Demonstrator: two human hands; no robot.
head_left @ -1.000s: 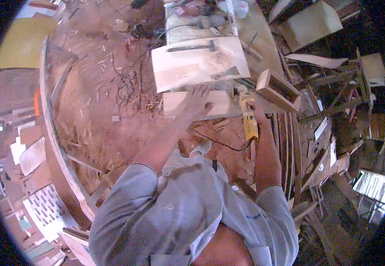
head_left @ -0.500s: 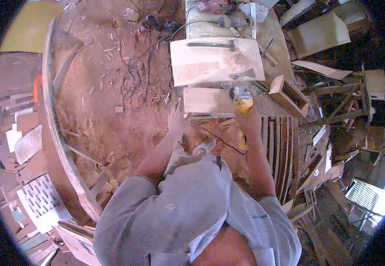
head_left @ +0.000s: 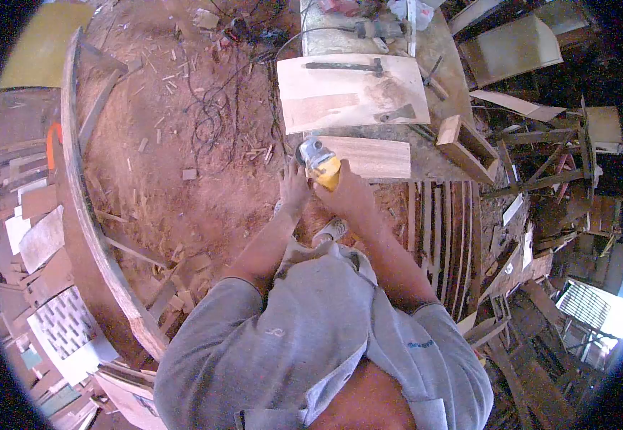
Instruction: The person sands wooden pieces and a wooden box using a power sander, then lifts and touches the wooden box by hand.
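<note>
In my right hand [head_left: 346, 188] is a yellow angle grinder [head_left: 323, 169] with a grey head, my fingers wrapped round its body. The grinder's head is over the left end of a light wooden board [head_left: 372, 156], which lies lengthwise across the bench edge. Close to that same end is my left hand [head_left: 294, 189], fingers stretched out and slightly apart. Whether its fingertips press on the board is hard to make out beside the grinder.
Beyond the board lies a pale panel [head_left: 351, 100] with a hammer [head_left: 343, 67] on it. An open wooden box frame [head_left: 469, 149] stands at the right. Long wooden strips [head_left: 444, 236] lie below it. Cables [head_left: 214, 122] and wood scraps litter the dirt floor.
My right hand has carried the grinder leftward along the board, from its right part to its left end. My left hand stays near the left end, shifted slightly.
</note>
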